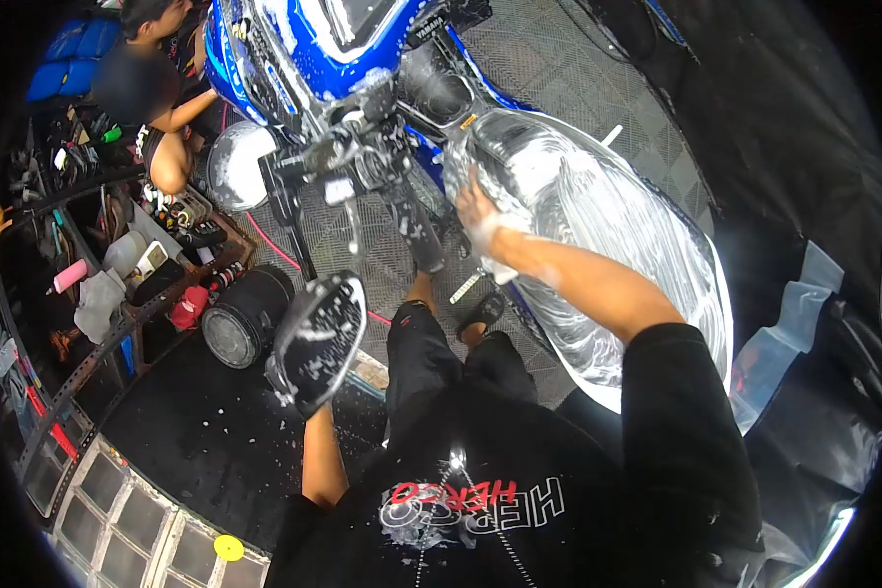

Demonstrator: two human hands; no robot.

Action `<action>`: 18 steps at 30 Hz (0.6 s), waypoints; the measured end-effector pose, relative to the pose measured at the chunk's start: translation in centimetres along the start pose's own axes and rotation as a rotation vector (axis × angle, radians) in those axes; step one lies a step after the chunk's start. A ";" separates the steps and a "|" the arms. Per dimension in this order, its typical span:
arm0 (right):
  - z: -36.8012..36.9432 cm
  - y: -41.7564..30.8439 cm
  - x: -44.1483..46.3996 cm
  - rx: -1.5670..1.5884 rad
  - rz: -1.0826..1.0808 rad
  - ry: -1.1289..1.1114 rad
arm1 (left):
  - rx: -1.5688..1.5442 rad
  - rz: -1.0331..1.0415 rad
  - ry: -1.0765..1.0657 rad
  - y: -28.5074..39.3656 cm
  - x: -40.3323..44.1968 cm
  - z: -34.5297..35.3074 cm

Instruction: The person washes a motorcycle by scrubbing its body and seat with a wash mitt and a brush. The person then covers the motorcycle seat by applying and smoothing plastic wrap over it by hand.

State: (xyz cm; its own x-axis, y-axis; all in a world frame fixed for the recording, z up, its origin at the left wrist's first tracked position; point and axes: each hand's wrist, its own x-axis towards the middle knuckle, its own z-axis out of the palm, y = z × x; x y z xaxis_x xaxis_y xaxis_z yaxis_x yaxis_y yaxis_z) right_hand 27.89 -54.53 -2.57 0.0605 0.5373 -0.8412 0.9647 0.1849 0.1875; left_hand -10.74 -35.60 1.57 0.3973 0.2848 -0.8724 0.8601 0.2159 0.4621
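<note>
My right hand point(478, 218) rests on the foam-covered seat point(598, 235) of a motorcycle, near its front end. Its fingers look spread and flat, and white suds coat the palm side and wrist. A small white lump, foam or cloth, shows at the heel of that hand. My left forearm point(321, 465) reaches up behind the soapy mirror point(320, 343), which hides the left hand and whatever it touches. Blue front bodywork point(348, 73) with white suds stands beyond the handlebar point(363, 162).
A person point(178, 113) crouches at the upper left beside the front bodywork. Tools and bottles crowd a rack point(78, 387) on the left. A black round container point(230, 333) stands near the mirror. A pink hose point(269, 240) crosses the floor. Black sheeting point(794, 147) hangs at right.
</note>
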 end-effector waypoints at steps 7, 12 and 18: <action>7.1 -8.7 -18.8 0.610 -0.058 0.209 | 0.324 0.075 -0.023 -8.8 -0.8 1.6; 10.4 -12.5 -30.5 0.848 0.262 0.379 | 0.328 0.356 0.178 -1.1 -3.7 10.6; 9.2 -13.5 -24.7 0.849 0.444 0.668 | -0.144 0.802 -0.086 9.8 -7.5 31.9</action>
State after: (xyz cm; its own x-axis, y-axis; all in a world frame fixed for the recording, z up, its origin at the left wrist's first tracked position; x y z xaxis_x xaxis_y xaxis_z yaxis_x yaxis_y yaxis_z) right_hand 15.68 -77.84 10.99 0.5327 0.7893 -0.3053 0.7692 -0.6020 -0.2142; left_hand 4.92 -65.37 7.57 0.9025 0.3322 -0.2743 0.2567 0.0964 0.9617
